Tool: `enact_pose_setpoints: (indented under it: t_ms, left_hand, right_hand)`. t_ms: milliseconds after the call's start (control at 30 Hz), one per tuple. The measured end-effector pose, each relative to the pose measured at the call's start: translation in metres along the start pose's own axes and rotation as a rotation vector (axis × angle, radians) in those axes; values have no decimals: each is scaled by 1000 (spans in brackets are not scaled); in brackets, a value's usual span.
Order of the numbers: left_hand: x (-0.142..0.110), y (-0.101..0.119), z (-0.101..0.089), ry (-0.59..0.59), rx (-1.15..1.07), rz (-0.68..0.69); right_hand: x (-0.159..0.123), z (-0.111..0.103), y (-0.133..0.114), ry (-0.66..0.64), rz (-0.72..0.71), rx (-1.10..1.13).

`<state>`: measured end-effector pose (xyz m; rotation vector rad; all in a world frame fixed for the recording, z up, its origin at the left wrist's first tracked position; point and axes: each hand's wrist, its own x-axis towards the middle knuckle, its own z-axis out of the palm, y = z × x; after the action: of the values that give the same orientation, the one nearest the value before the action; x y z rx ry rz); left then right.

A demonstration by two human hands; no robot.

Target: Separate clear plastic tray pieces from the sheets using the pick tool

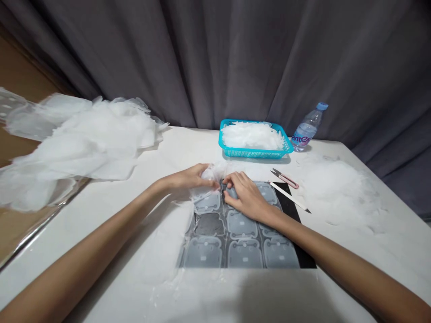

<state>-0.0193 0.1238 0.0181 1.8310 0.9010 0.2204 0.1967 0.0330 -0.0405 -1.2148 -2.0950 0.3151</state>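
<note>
A translucent sheet (pixel 245 224) with rows of rounded square pieces lies over a black mat (pixel 305 255). One space in its left column shows a dark opening (pixel 209 224). My left hand (pixel 198 177) grips crumpled clear film (pixel 215 170) at the sheet's far left part, thumb stretched along it. Just to the right, my right hand (pixel 245 193) rests on the sheet's upper middle piece, fingers bent and pressed down at its left edge. Whether those fingertips pinch anything is hard to see. White sheet material (pixel 164 242) lies beside the mat on the left.
A blue basket (pixel 256 153) full of white pieces stands at the back, with a water bottle (pixel 305 130) beside it. Pink-handled thread snips (pixel 285 178) and a white pen-like tool (pixel 289 197) lie right of the sheet. Translucent sheets (pixel 90 134) pile up left; white scraps (pixel 336 188) lie right.
</note>
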Motion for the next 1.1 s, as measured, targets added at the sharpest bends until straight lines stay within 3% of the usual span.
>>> enact_pose_setpoints:
  t_ms: [433, 733, 1100]
  left_hand:
    - [10, -9, 7, 41, -76, -46]
    - [13, -4, 11, 77, -124, -116]
    - [8, -3, 5, 73, -113, -214]
  right_hand:
    - [8, -1, -2, -25, 28, -173]
    - [18, -4, -5, -20, 171, -169]
    - [17, -4, -6, -15, 143, -176]
